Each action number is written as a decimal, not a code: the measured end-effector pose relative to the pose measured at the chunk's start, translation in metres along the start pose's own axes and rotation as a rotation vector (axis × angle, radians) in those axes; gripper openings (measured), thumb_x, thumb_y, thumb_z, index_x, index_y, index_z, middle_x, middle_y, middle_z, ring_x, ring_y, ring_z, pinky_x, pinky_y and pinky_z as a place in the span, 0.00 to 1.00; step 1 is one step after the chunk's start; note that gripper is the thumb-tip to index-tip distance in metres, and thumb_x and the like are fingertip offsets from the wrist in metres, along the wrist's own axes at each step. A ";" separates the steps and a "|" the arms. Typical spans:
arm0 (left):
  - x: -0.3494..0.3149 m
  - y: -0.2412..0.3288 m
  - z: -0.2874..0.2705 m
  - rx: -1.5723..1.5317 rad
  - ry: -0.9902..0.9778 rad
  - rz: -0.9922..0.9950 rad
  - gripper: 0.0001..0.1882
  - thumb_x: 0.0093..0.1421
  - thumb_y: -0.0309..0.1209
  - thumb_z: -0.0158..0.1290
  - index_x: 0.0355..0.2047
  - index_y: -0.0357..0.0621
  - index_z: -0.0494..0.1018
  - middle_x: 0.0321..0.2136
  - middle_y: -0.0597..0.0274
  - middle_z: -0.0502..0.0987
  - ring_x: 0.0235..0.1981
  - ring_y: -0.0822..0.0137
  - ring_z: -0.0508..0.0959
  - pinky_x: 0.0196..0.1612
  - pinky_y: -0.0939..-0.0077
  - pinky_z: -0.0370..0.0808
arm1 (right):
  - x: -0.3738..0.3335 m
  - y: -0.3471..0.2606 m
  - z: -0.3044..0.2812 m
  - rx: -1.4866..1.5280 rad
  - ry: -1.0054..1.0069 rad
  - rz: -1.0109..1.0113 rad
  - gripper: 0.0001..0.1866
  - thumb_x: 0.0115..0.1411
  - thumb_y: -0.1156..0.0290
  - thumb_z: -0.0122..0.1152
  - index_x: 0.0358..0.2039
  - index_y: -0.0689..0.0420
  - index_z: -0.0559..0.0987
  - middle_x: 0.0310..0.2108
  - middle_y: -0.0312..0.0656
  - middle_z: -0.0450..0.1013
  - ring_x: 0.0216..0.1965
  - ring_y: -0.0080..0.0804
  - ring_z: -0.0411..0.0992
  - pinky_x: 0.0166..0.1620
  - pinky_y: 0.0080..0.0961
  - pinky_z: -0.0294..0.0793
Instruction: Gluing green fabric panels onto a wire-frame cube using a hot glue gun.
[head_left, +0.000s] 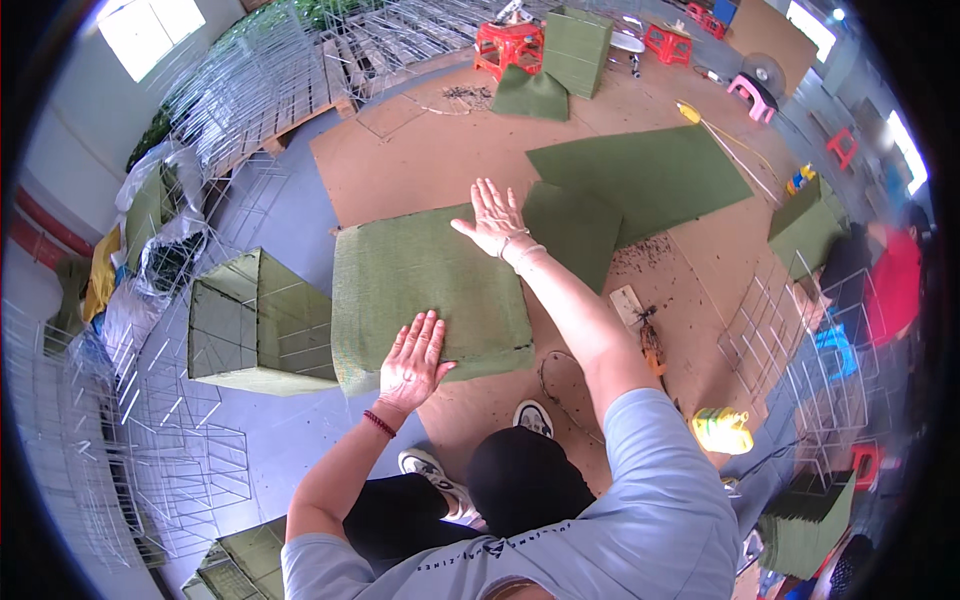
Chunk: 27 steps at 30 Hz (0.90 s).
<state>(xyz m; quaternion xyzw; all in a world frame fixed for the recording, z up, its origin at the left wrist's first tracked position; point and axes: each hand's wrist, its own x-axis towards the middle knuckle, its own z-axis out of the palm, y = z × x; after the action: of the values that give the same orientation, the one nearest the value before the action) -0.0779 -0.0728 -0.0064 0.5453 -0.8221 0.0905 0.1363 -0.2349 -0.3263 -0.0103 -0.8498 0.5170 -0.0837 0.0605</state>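
Above brown cardboard (pixel 370 170), left hand (pixel 412 362) and right hand (pixel 497 224) lie flat, thumbs apart, on green mesh (pixel 430 272).

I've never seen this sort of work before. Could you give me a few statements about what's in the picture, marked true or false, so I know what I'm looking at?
1. The left hand and the right hand are both on one green piece. True.
2. The left hand is curled into a fist. False: it lies flat, its fingers extended.
3. A dark red beaded bracelet is on the left wrist. True.
4. The yellow bottle is on the person's left. False: it is on the right.
5. The stool near the fan is red. False: it is pink.
6. An open-ended green box lies left of the green piece. True.
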 end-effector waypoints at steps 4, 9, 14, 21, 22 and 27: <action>-0.008 -0.005 -0.004 0.022 -0.008 -0.015 0.34 0.58 0.51 0.44 0.57 0.39 0.59 0.58 0.53 0.60 0.60 0.59 0.60 0.60 0.63 0.58 | 0.015 -0.032 -0.010 0.014 0.034 -0.056 0.47 0.57 0.34 0.32 0.64 0.59 0.44 0.67 0.44 0.35 0.68 0.34 0.30 0.65 0.46 0.26; -0.010 -0.002 -0.001 -0.015 -0.016 -0.018 0.34 0.58 0.51 0.43 0.57 0.39 0.59 0.58 0.52 0.61 0.60 0.58 0.60 0.61 0.62 0.57 | 0.039 -0.129 0.008 0.030 0.061 -0.325 0.47 0.56 0.33 0.30 0.64 0.59 0.45 0.67 0.42 0.37 0.67 0.35 0.33 0.65 0.47 0.29; -0.006 0.001 0.001 -0.056 -0.017 0.003 0.34 0.58 0.51 0.44 0.57 0.39 0.59 0.58 0.51 0.60 0.60 0.57 0.60 0.61 0.62 0.57 | 0.046 -0.120 0.022 0.077 -0.154 -0.266 0.47 0.56 0.32 0.31 0.64 0.58 0.45 0.67 0.43 0.37 0.67 0.37 0.34 0.65 0.48 0.32; -0.011 -0.025 -0.029 -0.317 0.108 -0.129 0.36 0.55 0.43 0.52 0.59 0.37 0.54 0.60 0.48 0.55 0.62 0.52 0.55 0.62 0.58 0.54 | -0.050 -0.009 -0.073 0.889 0.181 -0.034 0.39 0.63 0.44 0.35 0.62 0.63 0.48 0.64 0.52 0.45 0.66 0.40 0.42 0.65 0.29 0.42; -0.009 -0.035 -0.035 -0.265 0.194 -0.190 0.37 0.55 0.43 0.52 0.60 0.37 0.53 0.61 0.47 0.53 0.63 0.51 0.53 0.62 0.58 0.52 | -0.089 0.014 -0.064 0.927 0.209 -0.006 0.37 0.64 0.45 0.33 0.63 0.62 0.47 0.64 0.51 0.44 0.66 0.39 0.42 0.65 0.29 0.41; -0.025 -0.126 0.027 -1.334 0.205 -1.001 0.29 0.62 0.44 0.46 0.55 0.33 0.60 0.55 0.51 0.64 0.57 0.61 0.62 0.58 0.73 0.58 | -0.244 0.009 0.035 1.129 0.080 0.264 0.37 0.65 0.45 0.24 0.63 0.63 0.43 0.66 0.48 0.38 0.67 0.36 0.36 0.66 0.29 0.35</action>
<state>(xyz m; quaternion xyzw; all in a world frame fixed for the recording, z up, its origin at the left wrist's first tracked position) 0.0438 -0.1078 -0.0401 0.6399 -0.3480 -0.4363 0.5282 -0.3459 -0.1126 -0.0661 -0.6104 0.4957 -0.3701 0.4947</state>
